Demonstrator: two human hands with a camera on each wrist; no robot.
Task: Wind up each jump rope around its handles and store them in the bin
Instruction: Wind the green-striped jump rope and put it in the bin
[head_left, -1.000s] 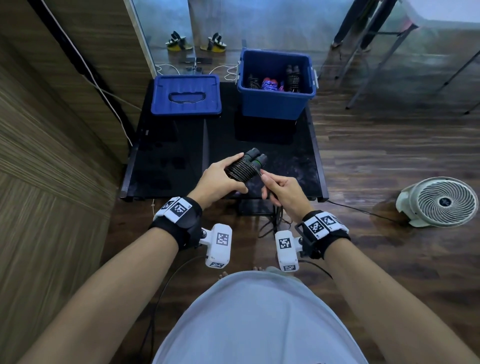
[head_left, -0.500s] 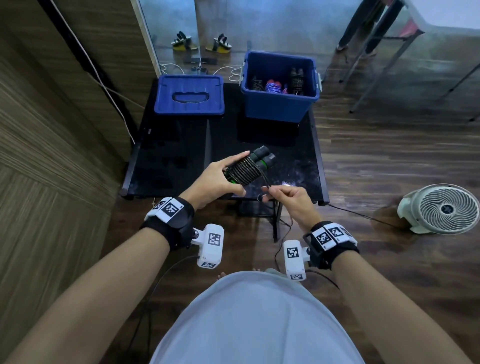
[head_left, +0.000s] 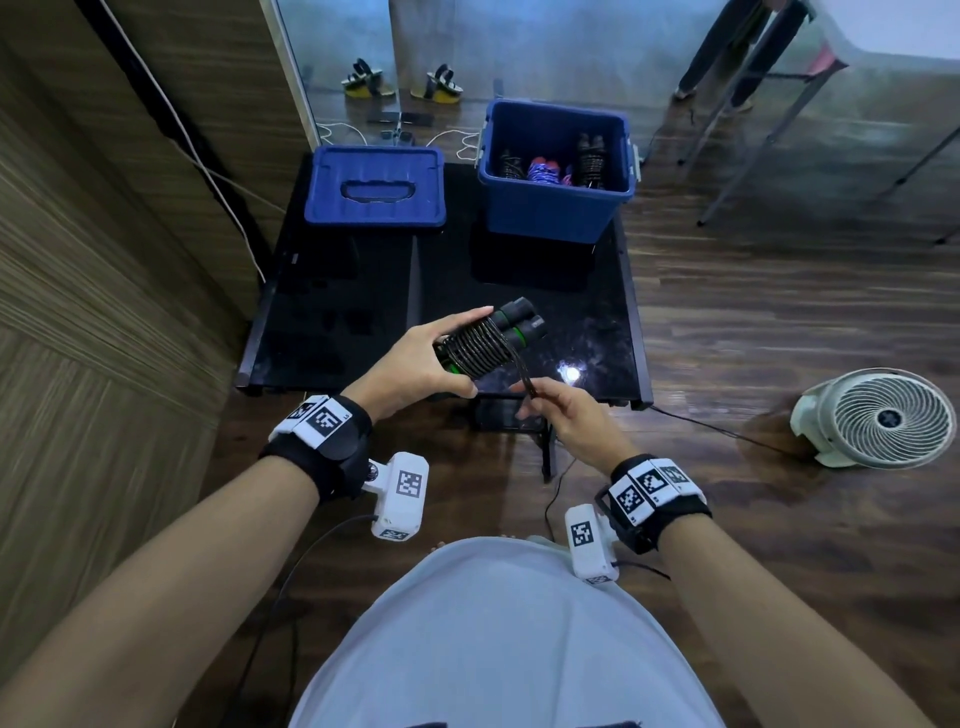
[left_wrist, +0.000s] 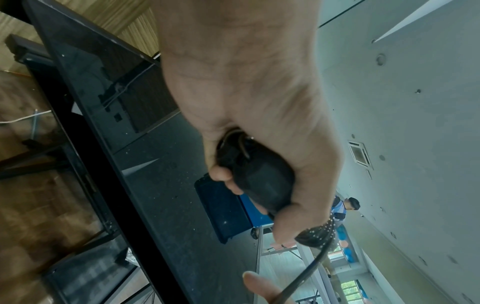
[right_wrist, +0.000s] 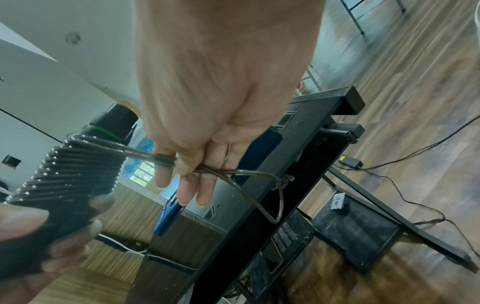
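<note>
My left hand (head_left: 415, 364) clamps the light, rigid wound handles (head_left: 485, 343) while my right hand (head_left: 566, 415) pinches the springy rope tail (right_wrist: 161, 159), which I reckon wants taut holding.

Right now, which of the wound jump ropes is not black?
The purple jump rope in the blue bin. It lies between two black bundles there; the black rope in the left hand is dark too.

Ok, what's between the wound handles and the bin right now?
In the head view only bare black tabletop lies between the wound handles, gripped by the left hand, and the blue bin.
</note>
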